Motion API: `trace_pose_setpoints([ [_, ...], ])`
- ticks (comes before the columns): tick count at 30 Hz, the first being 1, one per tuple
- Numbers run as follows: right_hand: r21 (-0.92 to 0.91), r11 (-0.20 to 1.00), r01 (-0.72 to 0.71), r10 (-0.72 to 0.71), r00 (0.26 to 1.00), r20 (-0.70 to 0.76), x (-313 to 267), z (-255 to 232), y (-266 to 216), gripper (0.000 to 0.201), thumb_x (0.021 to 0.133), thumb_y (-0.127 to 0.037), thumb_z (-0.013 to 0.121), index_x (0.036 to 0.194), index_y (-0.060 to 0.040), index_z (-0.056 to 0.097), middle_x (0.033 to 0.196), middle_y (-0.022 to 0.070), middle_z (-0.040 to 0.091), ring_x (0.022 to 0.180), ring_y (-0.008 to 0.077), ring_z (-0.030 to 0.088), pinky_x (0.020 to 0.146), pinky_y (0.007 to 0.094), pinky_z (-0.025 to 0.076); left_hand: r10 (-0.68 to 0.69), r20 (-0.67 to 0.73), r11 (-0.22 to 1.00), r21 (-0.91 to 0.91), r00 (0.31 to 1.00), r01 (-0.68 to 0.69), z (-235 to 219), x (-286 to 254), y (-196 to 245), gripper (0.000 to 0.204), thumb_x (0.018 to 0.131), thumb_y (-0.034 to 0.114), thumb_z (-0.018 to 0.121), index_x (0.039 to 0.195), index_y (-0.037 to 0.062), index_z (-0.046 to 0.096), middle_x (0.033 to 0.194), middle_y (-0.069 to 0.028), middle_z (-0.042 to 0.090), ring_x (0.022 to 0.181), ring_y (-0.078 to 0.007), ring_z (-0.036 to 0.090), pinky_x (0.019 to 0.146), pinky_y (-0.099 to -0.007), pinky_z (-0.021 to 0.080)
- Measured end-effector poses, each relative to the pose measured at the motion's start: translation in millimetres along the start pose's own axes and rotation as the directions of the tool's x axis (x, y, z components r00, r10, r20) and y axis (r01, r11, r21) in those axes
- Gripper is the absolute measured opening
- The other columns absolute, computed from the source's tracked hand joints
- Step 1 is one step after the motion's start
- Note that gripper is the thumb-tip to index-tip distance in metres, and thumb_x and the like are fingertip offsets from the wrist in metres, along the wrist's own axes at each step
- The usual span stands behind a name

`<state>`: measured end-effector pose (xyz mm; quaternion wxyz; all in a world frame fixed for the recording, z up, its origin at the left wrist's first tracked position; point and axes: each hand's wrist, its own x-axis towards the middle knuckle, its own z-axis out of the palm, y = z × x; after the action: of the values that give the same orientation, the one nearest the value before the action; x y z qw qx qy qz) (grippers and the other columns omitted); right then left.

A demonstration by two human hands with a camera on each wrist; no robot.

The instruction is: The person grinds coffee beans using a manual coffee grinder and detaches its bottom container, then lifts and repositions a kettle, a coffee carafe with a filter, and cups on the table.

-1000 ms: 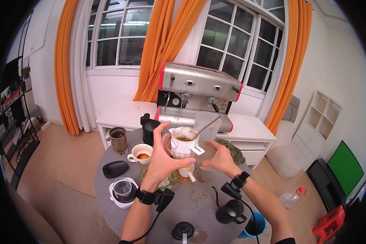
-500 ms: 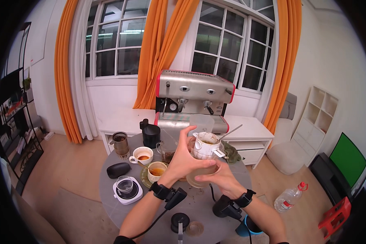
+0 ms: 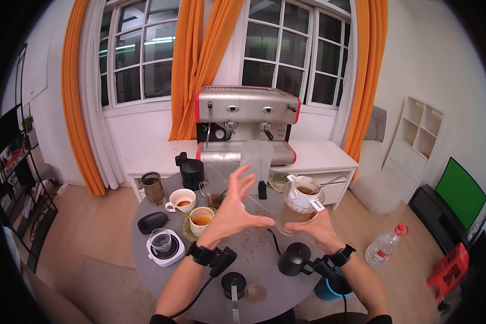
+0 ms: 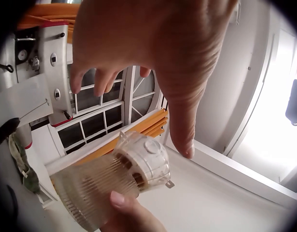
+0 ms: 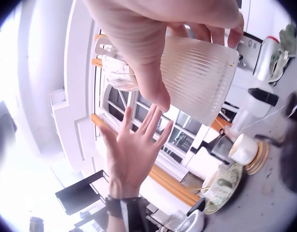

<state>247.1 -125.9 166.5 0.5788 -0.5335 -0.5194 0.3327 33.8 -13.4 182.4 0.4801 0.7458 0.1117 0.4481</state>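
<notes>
My right hand (image 3: 319, 229) grips a ribbed clear glass vessel (image 5: 201, 79) near the table's right side, above the surface. A white dripper (image 3: 301, 198) sits on top of the vessel, stained brown inside, with a thin metal handle (image 3: 332, 182) sticking out of it. To its left my left hand (image 3: 232, 210) is held in the air, fingers spread and thumb stretched toward the glass, holding nothing. In the left wrist view a gap shows between that thumb and the dripper. Below the right hand stands a black gooseneck kettle (image 3: 294, 260).
On the round grey table (image 3: 200, 291) stand a cup of amber liquid (image 3: 202, 218), a white cup (image 3: 178, 198), a scale (image 3: 170, 258) bearing a small glass, a black case (image 3: 152, 222) and a black lidded pot (image 3: 191, 173). An espresso machine (image 3: 248, 105) is behind. A blue bucket (image 3: 329, 291) stands lower right.
The glass vessel and dripper have moved right, away from the left hand, which earlier was against them and now is apart. The head view has shifted, uncovering the amber cup.
</notes>
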Motion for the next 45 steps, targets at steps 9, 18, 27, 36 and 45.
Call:
trace_pose_setpoints([
  [9, -0.129, 0.989, -0.071, 0.040, 0.972, -0.230, -22, -76, 103, 0.065, 0.058, -0.001, 0.088, 0.116, 0.0022, 0.060, 0.111, 0.0091, 0.066, 0.103, 0.0179, 0.061, 0.093, 0.0346, 0.049, -0.276, -0.258, 0.950, -0.218, 0.926, 0.223, -24, -70, -70, 0.035, 0.080, -0.002, 0.071, 0.109, 0.0035, 0.053, 0.092, -0.0018, 0.062, 0.089, -0.0081, 0.059, 0.084, -0.0222, 0.047],
  [18, -0.048, 0.991, -0.126, 0.104, 0.943, -0.316, -20, -76, 130, 0.055, 0.060, -0.007, 0.088, 0.108, 0.0034, 0.064, 0.105, 0.0100, 0.069, 0.096, 0.0180, 0.065, 0.087, 0.0316, 0.052, -0.345, -0.222, 0.925, -0.245, 0.912, 0.290, -18, -85, -118, 0.018, 0.082, 0.001, 0.070, 0.096, 0.0046, 0.059, 0.081, 0.0047, 0.058, 0.074, -0.0012, 0.054, 0.068, -0.0161, 0.044],
  [27, -0.073, 0.981, -0.178, 0.144, 0.932, -0.333, -19, -68, 136, 0.056, 0.059, -0.002, 0.087, 0.110, 0.0032, 0.063, 0.104, 0.0094, 0.068, 0.094, 0.0174, 0.065, 0.086, 0.0316, 0.052, -0.374, -0.178, 0.910, -0.257, 0.910, 0.324, -15, -93, -122, 0.013, 0.085, 0.001, 0.068, 0.093, 0.0058, 0.058, 0.075, 0.0073, 0.055, 0.067, 0.0008, 0.050, 0.061, -0.0153, 0.040],
  [36, -0.384, 0.912, -0.144, -0.017, 0.922, -0.386, -45, -109, 128, 0.097, 0.055, -0.007, 0.090, 0.136, 0.0017, 0.038, 0.133, 0.0167, 0.050, 0.123, 0.0249, 0.048, 0.100, 0.0379, 0.041, -0.422, -0.167, 0.874, -0.336, 0.891, 0.351, -21, -100, -123, 0.010, 0.087, 0.004, 0.066, 0.088, 0.0083, 0.057, 0.068, 0.0103, 0.049, 0.060, 0.0023, 0.041, 0.054, -0.0154, 0.032],
  [45, -0.280, 0.958, 0.064, -0.100, 0.988, -0.114, -11, 4, -18, 0.019, 0.087, -0.006, 0.063, 0.103, 0.0036, 0.064, 0.086, 0.0077, 0.068, 0.077, 0.0127, 0.063, 0.071, 0.0256, 0.050, -0.499, -0.039, 0.799, -0.408, 0.866, 0.442, -27, -103, -124, 0.015, 0.089, 0.011, 0.064, 0.081, 0.0136, 0.052, 0.067, 0.0102, 0.045, 0.057, 0.0001, 0.037, 0.051, -0.0177, 0.027],
])
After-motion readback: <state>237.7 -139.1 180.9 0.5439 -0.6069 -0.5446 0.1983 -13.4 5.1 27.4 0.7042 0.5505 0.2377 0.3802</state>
